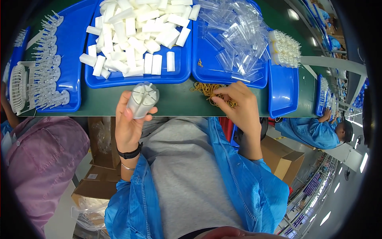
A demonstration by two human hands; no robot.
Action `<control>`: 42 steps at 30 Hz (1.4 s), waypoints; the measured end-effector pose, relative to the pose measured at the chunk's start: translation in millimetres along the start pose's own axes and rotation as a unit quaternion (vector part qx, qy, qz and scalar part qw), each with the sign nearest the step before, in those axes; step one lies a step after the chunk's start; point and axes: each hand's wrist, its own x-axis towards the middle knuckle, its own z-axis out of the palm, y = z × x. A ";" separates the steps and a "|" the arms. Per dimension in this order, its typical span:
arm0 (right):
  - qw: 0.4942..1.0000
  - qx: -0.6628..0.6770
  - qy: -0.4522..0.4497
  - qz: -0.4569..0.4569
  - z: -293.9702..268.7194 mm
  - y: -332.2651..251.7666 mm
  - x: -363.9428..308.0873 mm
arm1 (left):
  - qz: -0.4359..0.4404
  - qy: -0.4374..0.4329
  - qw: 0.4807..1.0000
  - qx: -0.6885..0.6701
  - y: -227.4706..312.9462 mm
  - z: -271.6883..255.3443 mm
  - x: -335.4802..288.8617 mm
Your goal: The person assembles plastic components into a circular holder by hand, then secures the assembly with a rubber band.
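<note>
My left hand [129, 115] is wrapped round a bundle of white pieces in clear plastic sleeves [143, 99], held upright just in front of the table edge. Its rounded top shows several segments side by side. Over a small heap of yellow-brown rubber bands [205, 88] on the green table, my right hand [240, 101] has its thumb and forefinger curled close together in a pinch. Whatever lies between those fingertips is too small to make out.
Ahead stand a blue tray of white foam blocks [137, 36] and one of clear plastic sleeves [238, 36]. White bristled pieces [284, 49] lie beside a smaller blue tray [283, 91]. At left, another blue tray [73, 79] holds white spiky parts [47, 71]. A person in purple [47, 159] sits close by.
</note>
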 end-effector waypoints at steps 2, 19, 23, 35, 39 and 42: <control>0.996 -0.080 -0.024 0.040 -2.4 7.0 -6.9 | -0.008 -0.029 0.999 -0.023 0.0 -9.9 2.2; 0.844 0.517 0.020 0.140 7.3 21.4 -5.9 | -0.065 -0.074 0.973 -0.208 4.0 0.6 6.0; 0.751 0.648 0.004 0.126 22.9 20.9 1.8 | -0.057 -0.104 0.970 -0.213 2.0 -2.8 6.3; 0.549 0.811 -0.048 0.197 37.6 5.7 13.8 | -0.040 -0.164 0.971 -0.169 7.2 -3.1 5.3; 0.547 0.815 -0.040 0.185 41.6 7.4 13.0 | -0.041 -0.188 0.965 -0.177 8.0 -3.4 5.1; 0.567 0.802 -0.018 0.189 42.5 5.0 12.4 | -0.029 -0.202 0.966 -0.156 7.3 -6.9 5.3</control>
